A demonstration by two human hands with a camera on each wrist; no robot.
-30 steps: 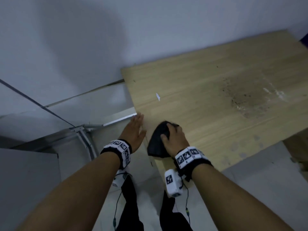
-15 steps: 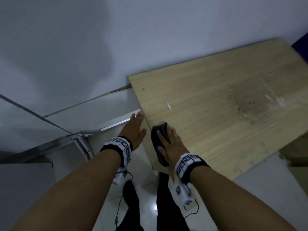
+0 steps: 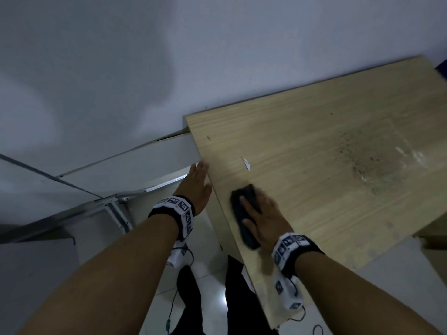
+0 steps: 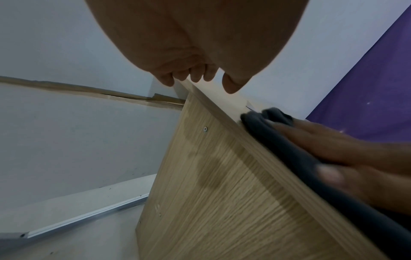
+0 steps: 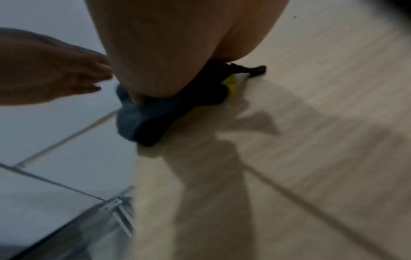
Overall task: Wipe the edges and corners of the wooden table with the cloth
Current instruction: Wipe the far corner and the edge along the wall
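A light wooden table (image 3: 314,153) stands against a pale wall. A dark grey cloth (image 3: 243,213) lies folded on the tabletop, a little in from its left edge. My right hand (image 3: 261,213) presses flat on the cloth (image 4: 289,149) with straight fingers. In the right wrist view the cloth (image 5: 155,114) bunches under my palm. My left hand (image 3: 197,183) is open beside the table's left edge, fingers straight. In the left wrist view its fingertips (image 4: 195,79) touch that edge, above the table's side panel (image 4: 222,193).
A small white scrap (image 3: 246,163) lies on the tabletop beyond the cloth. A dark speckled stain (image 3: 362,163) marks the middle right. A metal frame (image 3: 116,206) stands on the tiled floor at the left. A purple surface (image 4: 367,96) lies beyond the table.
My right hand has slid the cloth from over the left edge onto the tabletop and flattened on it. My left hand stays by the edge. The head view has shifted.
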